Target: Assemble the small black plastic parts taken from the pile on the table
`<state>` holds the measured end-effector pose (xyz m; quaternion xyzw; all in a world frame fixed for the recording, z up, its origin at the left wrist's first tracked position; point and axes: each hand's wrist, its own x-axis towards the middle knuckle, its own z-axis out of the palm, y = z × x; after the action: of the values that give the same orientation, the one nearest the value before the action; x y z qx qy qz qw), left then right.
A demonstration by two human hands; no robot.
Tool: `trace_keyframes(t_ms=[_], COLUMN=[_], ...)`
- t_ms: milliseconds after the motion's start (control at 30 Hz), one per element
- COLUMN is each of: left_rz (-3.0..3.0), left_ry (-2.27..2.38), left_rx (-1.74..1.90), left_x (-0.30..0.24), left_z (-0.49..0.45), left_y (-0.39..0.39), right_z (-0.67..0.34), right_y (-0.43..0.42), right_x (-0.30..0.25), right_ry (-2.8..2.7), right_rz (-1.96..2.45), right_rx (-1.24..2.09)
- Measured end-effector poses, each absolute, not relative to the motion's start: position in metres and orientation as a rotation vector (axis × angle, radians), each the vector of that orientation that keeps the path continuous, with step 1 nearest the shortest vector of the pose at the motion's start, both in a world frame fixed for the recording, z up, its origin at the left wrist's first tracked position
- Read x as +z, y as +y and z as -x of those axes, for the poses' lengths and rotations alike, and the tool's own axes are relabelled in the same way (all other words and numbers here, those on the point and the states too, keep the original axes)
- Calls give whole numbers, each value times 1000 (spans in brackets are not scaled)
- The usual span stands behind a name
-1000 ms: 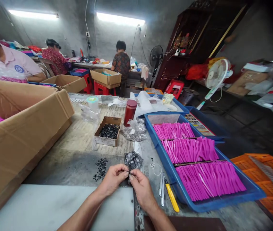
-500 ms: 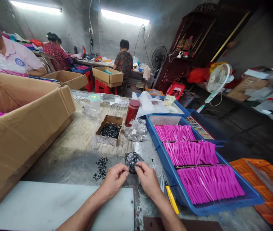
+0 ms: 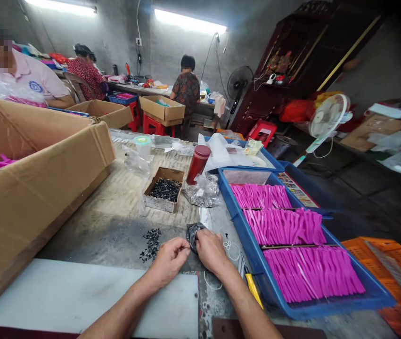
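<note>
My left hand (image 3: 167, 260) is curled in a pinch just above the white board (image 3: 80, 296); what its fingertips hold is too small to make out. My right hand (image 3: 210, 248) rests with bent fingers on a small dark plastic bag (image 3: 192, 231) of tiny parts and covers most of it. A loose pile of small black clips (image 3: 151, 244) lies just left of my hands. A blue tray (image 3: 242, 235) with three rows of pink strips (image 3: 285, 227) stands to the right. A yellow-handled tool (image 3: 254, 289) lies beside my right forearm.
A large open cardboard box (image 3: 41, 174) holding pink strips fills the left. Behind my hands are a small box of black parts (image 3: 164, 189), a clear bag (image 3: 202, 192), a red bottle (image 3: 198, 164) and a clear cup (image 3: 143, 145). Three people work at the back. An orange crate (image 3: 391, 259) stands right.
My right hand left the pinch it shared with my left hand and moved forward onto the dark bag. The left hand stayed in place, fingers still pinched.
</note>
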<state>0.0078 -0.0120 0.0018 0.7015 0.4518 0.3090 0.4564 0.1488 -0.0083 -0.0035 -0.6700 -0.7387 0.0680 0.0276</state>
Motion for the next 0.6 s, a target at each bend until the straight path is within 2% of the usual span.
trace_keyframes(t_ms=[600], left_rz=[-1692], left_ry=[1126], left_rx=[786], left_x=[2], left_z=[-7], left_y=[-12], right_z=[-157], right_y=[-16], right_x=[-13], right_ry=[-2093], right_rz=[1790], right_rx=[265])
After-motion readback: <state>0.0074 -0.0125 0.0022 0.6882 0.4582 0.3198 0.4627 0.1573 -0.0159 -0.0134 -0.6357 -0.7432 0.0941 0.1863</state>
